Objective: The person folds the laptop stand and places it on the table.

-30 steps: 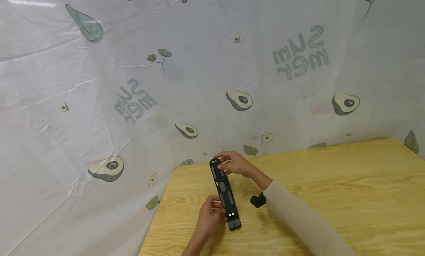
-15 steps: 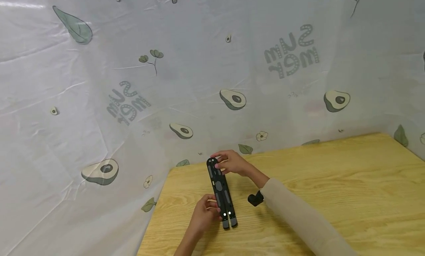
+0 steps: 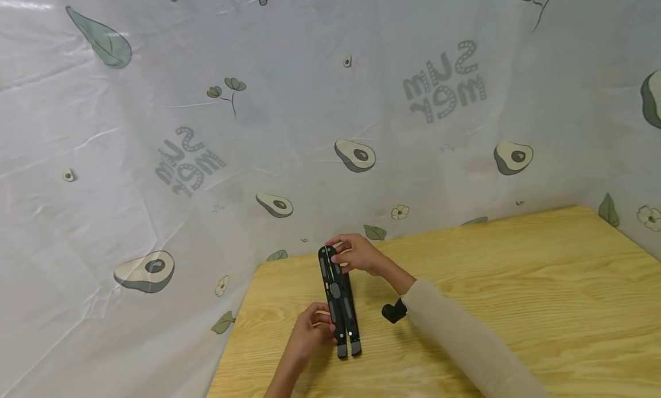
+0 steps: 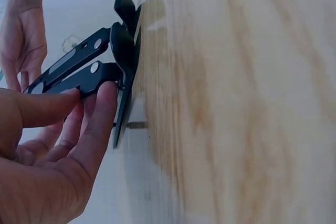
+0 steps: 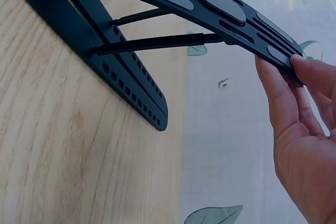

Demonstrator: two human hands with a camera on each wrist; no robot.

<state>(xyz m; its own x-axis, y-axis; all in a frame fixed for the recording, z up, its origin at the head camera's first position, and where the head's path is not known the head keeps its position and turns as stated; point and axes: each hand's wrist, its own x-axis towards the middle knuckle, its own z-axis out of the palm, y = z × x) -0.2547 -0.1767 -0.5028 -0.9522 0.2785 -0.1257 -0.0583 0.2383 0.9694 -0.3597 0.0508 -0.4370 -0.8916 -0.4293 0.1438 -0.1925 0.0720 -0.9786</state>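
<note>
A black folding laptop stand (image 3: 335, 290) with grey pads leans up off the table, its two narrow arms slightly parted at the near end. My left hand (image 3: 310, 331) pinches one arm close to the near hinge; in the left wrist view, thumb and fingers of the left hand (image 4: 58, 177) hold it just behind the upturned feet. At the far, raised end my right hand (image 3: 358, 254) grips the tip between thumb and fingers. The right wrist view shows thin struts (image 5: 157, 43) propping the upper part above a base rail (image 5: 123, 82) with a row of square slots.
The wood-grain table (image 3: 490, 283) ends close behind the stand, against a whitish curtain (image 3: 289, 128) printed with avocados and leaves. A small black bent piece (image 3: 394, 312) shows beside the right sleeve (image 3: 459, 335).
The near feet of the stand have spread apart from side by side, and a gap has opened between its arms. Both hands keep their hold; the head view has swung slightly right.
</note>
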